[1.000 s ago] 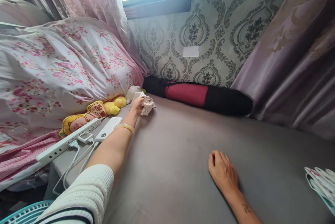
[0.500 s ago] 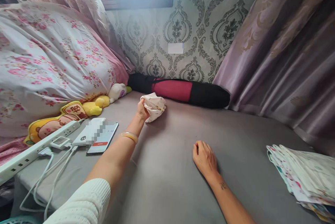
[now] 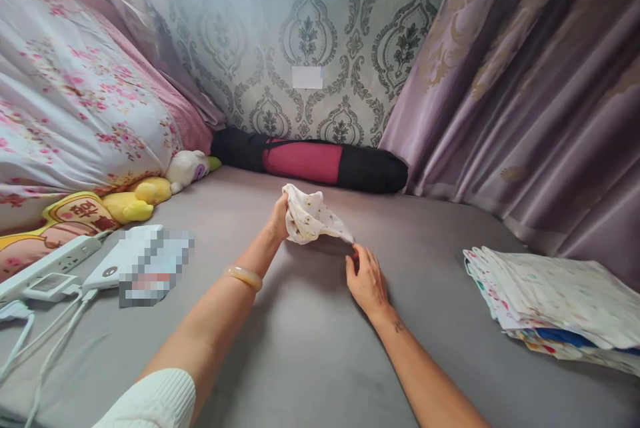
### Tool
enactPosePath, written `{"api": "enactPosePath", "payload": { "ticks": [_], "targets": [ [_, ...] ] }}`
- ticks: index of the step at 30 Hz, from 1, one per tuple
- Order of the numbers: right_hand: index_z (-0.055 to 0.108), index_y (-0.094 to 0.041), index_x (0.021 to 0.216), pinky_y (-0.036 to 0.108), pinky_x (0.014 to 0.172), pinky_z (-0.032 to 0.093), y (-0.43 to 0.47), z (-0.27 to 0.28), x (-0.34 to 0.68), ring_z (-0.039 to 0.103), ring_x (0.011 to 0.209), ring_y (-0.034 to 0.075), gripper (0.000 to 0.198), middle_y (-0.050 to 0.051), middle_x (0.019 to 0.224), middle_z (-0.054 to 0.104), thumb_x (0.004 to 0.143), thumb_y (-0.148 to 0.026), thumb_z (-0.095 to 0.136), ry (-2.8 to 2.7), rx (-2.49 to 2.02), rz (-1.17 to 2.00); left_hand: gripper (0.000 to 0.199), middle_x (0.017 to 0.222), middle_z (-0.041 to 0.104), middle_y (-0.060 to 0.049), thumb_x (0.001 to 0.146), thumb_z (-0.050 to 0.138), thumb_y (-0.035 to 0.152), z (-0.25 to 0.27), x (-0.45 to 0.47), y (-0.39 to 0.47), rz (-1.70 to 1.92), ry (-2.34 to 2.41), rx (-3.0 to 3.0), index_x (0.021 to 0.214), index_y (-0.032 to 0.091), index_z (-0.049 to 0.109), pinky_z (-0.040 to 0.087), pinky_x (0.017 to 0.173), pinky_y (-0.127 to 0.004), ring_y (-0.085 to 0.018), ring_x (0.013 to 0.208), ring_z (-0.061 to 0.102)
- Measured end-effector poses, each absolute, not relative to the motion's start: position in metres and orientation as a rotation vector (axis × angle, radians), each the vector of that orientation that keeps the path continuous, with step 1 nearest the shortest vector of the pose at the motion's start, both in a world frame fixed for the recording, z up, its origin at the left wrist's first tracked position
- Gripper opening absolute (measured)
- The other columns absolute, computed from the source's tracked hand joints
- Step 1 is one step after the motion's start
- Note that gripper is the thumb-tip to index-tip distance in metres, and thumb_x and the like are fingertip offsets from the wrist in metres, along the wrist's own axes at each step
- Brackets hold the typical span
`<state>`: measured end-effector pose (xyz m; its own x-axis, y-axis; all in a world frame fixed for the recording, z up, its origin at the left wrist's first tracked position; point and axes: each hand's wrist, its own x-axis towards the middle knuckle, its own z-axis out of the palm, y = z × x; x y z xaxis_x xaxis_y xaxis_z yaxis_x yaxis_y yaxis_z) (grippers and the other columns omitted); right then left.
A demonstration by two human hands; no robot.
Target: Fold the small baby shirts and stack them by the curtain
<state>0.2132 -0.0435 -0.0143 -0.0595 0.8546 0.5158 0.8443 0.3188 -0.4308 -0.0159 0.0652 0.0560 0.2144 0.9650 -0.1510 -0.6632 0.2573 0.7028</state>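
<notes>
A small white cloth (image 3: 311, 215) with a fine scattered pattern is bunched above the grey bed sheet. My left hand (image 3: 280, 216) grips its left side, the fingers partly hidden by the fabric. From there the cloth stretches to a point at its lower right. My right hand (image 3: 367, 275) has that pointed corner at its fingertips, which look pinched on it, though the thumb side is partly hidden. Whether the cloth is a garment or a plain piece I cannot tell.
Folded cloths lie in a stack (image 3: 555, 301) at the right. A black and red long bag (image 3: 305, 160) rests along the wall. At left are a power strip (image 3: 55, 265) with cables, a white power bank (image 3: 123, 258), a blurred-out phone and plush toys (image 3: 133, 201).
My right hand has moved up to the cloth and taken its corner. Part of the cloth is now drawn out rightward between my hands. The view has tilted down and shifted right.
</notes>
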Motion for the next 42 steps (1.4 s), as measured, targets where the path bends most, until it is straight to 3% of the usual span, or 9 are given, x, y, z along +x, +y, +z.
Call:
{"api": "enactPosePath", "payload": {
  "ticks": [7, 11, 15, 18, 22, 28, 32, 36, 42],
  "targets": [
    [0.044, -0.015, 0.12, 0.047, 0.092, 0.048, -0.038, -0.009, 0.215, 0.052, 0.106, 0.028, 0.037, 0.015, 0.109, 0.053, 0.093, -0.039, 0.053, -1.656, -1.282, -0.246, 0.06, 0.078, 0.073, -0.013, 0.078, 0.055, 0.069, 0.072, 0.03, 0.046, 1.09, 0.599, 0.604, 0.086, 0.011, 0.069, 0.053, 0.089, -0.042, -0.033, 0.09, 0.069],
    [0.041, -0.014, 0.126, 0.051, 0.095, 0.044, -0.036, -0.005, 0.223, 0.048, 0.112, 0.03, 0.047, 0.018, 0.115, 0.052, 0.092, -0.042, 0.056, -1.546, -1.293, -0.37, 0.049, 0.064, 0.066, -0.007, 0.073, 0.065, 0.064, 0.077, 0.052, 0.034, 1.069, 0.608, 0.654, 0.074, 0.015, 0.063, 0.054, 0.073, -0.034, -0.025, 0.072, 0.068],
    [0.038, -0.014, 0.137, 0.053, 0.097, 0.04, -0.037, -0.002, 0.23, 0.045, 0.12, 0.034, 0.059, 0.021, 0.126, 0.048, 0.09, -0.045, 0.055, -1.483, -1.407, -0.378, 0.037, 0.054, 0.055, 0.003, 0.06, 0.08, 0.043, 0.068, 0.067, 0.026, 1.149, 0.717, 0.683, 0.064, 0.018, 0.054, 0.045, 0.052, -0.024, -0.012, 0.05, 0.053],
    [0.052, -0.019, 0.127, 0.051, 0.097, 0.038, -0.038, -0.002, 0.231, 0.046, 0.12, 0.032, 0.041, 0.017, 0.129, 0.048, 0.089, -0.036, 0.053, -1.562, -1.44, -0.345, 0.035, 0.054, 0.051, 0.006, 0.056, 0.082, 0.035, 0.058, 0.071, 0.024, 1.273, 0.827, 0.706, 0.067, 0.018, 0.054, 0.039, 0.048, -0.02, -0.008, 0.047, 0.046],
    [0.063, -0.021, 0.099, 0.043, 0.098, 0.038, -0.038, -0.003, 0.23, 0.055, 0.111, 0.025, 0.02, 0.01, 0.115, 0.06, 0.09, -0.023, 0.045, -1.645, -1.36, -0.211, 0.043, 0.064, 0.057, 0.005, 0.06, 0.08, 0.034, 0.046, 0.069, 0.022, 1.409, 0.939, 0.71, 0.094, 0.018, 0.062, 0.04, 0.052, -0.02, -0.009, 0.053, 0.051],
    [0.06, -0.02, 0.099, 0.036, 0.086, 0.047, -0.029, 0.005, 0.24, 0.062, 0.095, 0.023, 0.026, 0.012, 0.099, 0.068, 0.09, -0.031, 0.038, -1.424, -1.417, 0.052, 0.058, 0.069, 0.056, 0.006, 0.064, 0.072, 0.028, 0.032, 0.058, 0.021, 1.484, 0.925, 0.867, 0.12, 0.02, 0.058, 0.039, 0.055, -0.02, -0.008, 0.054, 0.048],
    [0.06, -0.019, 0.099, 0.033, 0.078, 0.048, -0.026, 0.02, 0.252, 0.063, 0.087, 0.023, 0.03, 0.011, 0.094, 0.07, 0.086, -0.033, 0.037, -1.266, -1.487, 0.11, 0.062, 0.073, 0.055, 0.005, 0.062, 0.067, 0.018, 0.025, 0.054, 0.023, 1.481, 1.036, 1.05, 0.123, 0.019, 0.061, 0.039, 0.061, -0.021, -0.009, 0.06, 0.048],
    [0.062, -0.017, 0.096, 0.031, 0.074, 0.047, -0.028, 0.039, 0.259, 0.063, 0.081, 0.021, 0.032, 0.012, 0.094, 0.07, 0.083, -0.03, 0.035, -1.206, -1.504, 0.089, 0.052, 0.095, 0.058, -0.003, 0.065, 0.065, 0.017, 0.027, 0.054, 0.021, 1.502, 1.133, 1.389, 0.117, 0.023, 0.067, 0.043, 0.085, -0.03, -0.018, 0.086, 0.055],
    [0.065, -0.017, 0.089, 0.029, 0.066, 0.042, -0.032, 0.06, 0.266, 0.057, 0.067, 0.019, 0.032, 0.009, 0.081, 0.069, 0.08, -0.03, 0.036, -1.171, -1.582, 0.061, 0.053, 0.123, 0.06, -0.007, 0.07, 0.058, 0.011, 0.05, 0.063, 0.007, 1.334, 1.144, 2.04, 0.119, 0.029, 0.068, 0.025, 0.108, -0.044, -0.029, 0.12, 0.043]
  ]
}}
